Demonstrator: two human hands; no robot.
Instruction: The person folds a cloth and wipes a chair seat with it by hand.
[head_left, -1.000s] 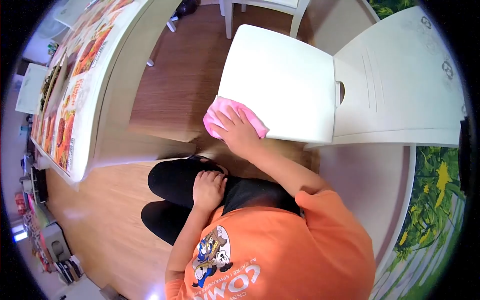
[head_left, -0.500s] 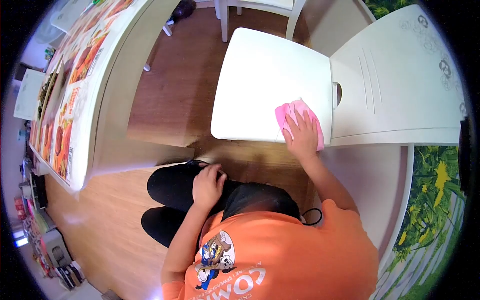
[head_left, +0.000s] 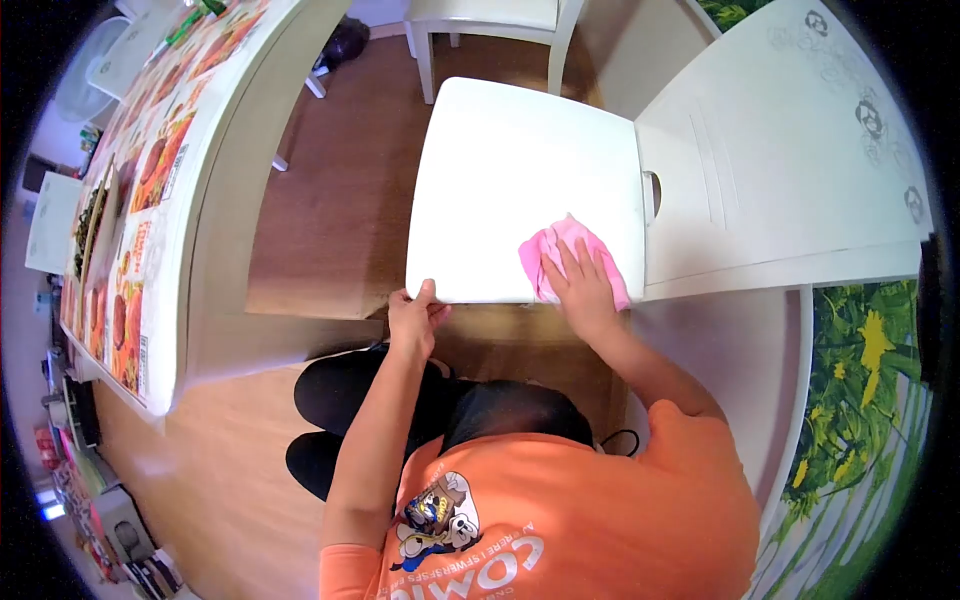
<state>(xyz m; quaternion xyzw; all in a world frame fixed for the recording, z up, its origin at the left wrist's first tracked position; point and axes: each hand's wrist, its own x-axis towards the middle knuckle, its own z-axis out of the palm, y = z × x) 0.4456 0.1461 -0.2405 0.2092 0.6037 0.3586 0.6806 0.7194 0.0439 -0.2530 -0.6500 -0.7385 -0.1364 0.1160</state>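
Note:
A white chair stands in front of me, its seat (head_left: 520, 180) broad and smooth. My right hand (head_left: 584, 290) holds a pink cloth (head_left: 540, 262) against the seat near its front right edge, the fingers spread over the bunched fabric. At the near left corner of the seat, my left hand (head_left: 412, 318) grips the rim, thumb on top and the other fingers curled lower down, partly hidden. The chair's white backrest (head_left: 760, 160), with carved lines and flower patterns, rises on the right.
On the left stands a table (head_left: 215, 200) with a food-print cover and a long tray (head_left: 93, 225) on it. Another white chair (head_left: 490, 12) is at the back, near a dark bag (head_left: 347, 42). A wall with green plant pictures (head_left: 850, 400) bounds the right side.
My left hand has moved from my lap up to the seat corner and taken hold of it. The right hand stays on the cloth at the seat's near right edge. The view has shifted slightly.

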